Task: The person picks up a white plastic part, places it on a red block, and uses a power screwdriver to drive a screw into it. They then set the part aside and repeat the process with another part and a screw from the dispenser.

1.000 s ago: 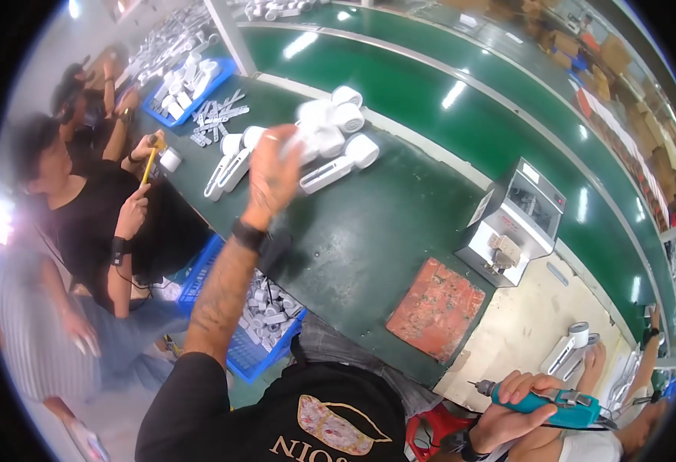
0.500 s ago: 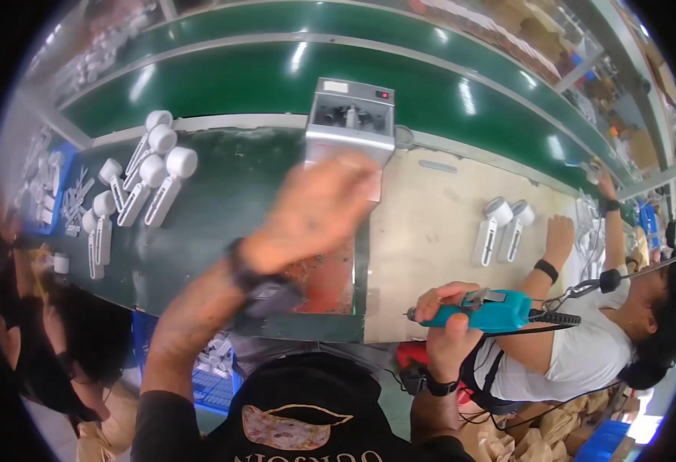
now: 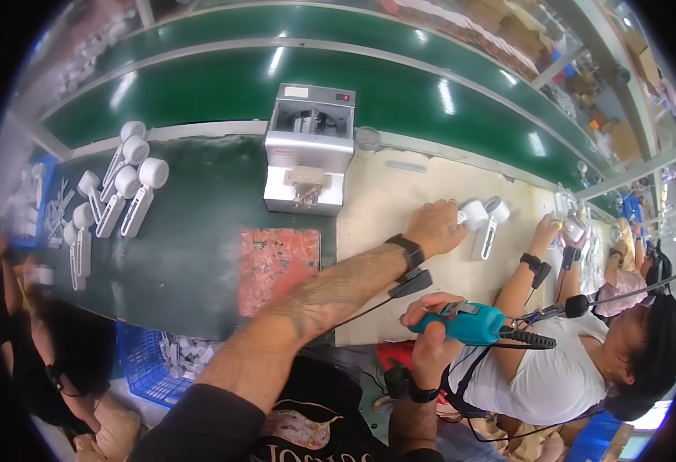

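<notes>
The left hand [image 3: 433, 228] closes around a white handled part [image 3: 474, 215] right of the grey machine [image 3: 309, 148]; the right hand [image 3: 428, 326] grips a teal power screwdriver [image 3: 469, 323] nearer the body. That long reach could likely drag the part's neighbour [image 3: 490, 225] off the bench.

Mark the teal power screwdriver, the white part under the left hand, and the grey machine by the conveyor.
teal power screwdriver [image 3: 467, 323]: head view, on its teal body.
white part [image 3: 476, 215]: head view, on its round head.
grey machine [image 3: 309, 149]: head view, on its front face.
left hand [image 3: 433, 228]: head view, on its back.
</notes>
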The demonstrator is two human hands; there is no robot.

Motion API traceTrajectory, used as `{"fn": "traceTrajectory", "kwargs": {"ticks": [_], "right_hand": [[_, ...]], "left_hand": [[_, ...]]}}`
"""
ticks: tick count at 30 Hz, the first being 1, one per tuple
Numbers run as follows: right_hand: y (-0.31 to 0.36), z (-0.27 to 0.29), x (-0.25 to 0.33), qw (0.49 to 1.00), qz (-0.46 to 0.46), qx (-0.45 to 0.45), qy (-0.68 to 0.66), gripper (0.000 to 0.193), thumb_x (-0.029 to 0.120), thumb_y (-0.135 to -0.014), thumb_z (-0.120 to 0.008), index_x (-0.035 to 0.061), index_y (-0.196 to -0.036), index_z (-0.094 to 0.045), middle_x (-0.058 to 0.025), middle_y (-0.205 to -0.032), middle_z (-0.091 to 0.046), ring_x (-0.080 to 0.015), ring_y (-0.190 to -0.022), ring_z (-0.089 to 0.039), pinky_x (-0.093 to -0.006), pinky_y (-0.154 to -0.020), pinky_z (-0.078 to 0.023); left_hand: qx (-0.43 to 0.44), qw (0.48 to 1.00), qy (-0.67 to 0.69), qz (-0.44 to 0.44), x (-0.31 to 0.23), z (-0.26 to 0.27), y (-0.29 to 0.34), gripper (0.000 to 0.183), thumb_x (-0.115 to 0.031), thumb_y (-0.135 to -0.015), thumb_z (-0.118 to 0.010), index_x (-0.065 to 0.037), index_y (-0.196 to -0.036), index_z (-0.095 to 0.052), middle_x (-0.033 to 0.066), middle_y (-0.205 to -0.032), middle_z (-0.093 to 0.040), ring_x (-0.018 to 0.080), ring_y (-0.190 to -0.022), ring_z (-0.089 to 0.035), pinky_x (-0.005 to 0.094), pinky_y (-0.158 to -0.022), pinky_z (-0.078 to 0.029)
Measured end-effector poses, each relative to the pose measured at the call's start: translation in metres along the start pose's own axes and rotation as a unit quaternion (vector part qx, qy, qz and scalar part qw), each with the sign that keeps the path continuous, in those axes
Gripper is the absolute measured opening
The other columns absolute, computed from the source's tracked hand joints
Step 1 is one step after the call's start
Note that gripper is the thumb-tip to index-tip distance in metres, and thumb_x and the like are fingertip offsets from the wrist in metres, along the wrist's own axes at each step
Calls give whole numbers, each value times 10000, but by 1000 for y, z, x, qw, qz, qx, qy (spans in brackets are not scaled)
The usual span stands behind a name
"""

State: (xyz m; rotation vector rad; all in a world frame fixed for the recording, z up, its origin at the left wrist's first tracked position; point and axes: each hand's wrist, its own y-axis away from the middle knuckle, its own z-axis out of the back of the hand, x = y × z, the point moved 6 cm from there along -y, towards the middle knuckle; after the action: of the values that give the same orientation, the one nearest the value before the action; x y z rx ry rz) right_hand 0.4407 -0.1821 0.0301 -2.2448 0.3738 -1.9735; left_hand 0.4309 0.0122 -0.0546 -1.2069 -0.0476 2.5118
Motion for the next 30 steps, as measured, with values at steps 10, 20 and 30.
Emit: {"fn": "traceTrajectory", "kwargs": {"ticks": [10,20,30], "right_hand": [[-32,3,-36,999,20,-29,-3,549,431,-905,-754,-36,-1137,-580,-73,-798,-628,-184,-735,-622,-299,-690,-495],[-60,-87,12,995,21,42,-85,695,585,-890,-702,-44,-1134,-530,-64,-746,-554,-175,-654,-562,-320,-606,-472],[-134,-183,-7,987,112,111,-31,443,401,-1024,-593,-30,-1116,-552,-63,-734,-539,-164,-654,-548,-313,-609,-470]], "left_hand": [[-3,988,97,-121,-14,188,141,218,-146,-824,-738,-59,-1011,-666,114,-923,-637,329,-869,-644,394,-769,-531],[-30,988,-17,-150,63,221,210,312,-239,-857,-726,-39,-1088,-659,131,-1014,-622,330,-954,-583,444,-877,-471],[-25,992,-30,-123,75,227,210,417,-367,-885,-723,-96,-1200,-694,80,-1097,-612,277,-995,-552,404,-918,-463]]}}
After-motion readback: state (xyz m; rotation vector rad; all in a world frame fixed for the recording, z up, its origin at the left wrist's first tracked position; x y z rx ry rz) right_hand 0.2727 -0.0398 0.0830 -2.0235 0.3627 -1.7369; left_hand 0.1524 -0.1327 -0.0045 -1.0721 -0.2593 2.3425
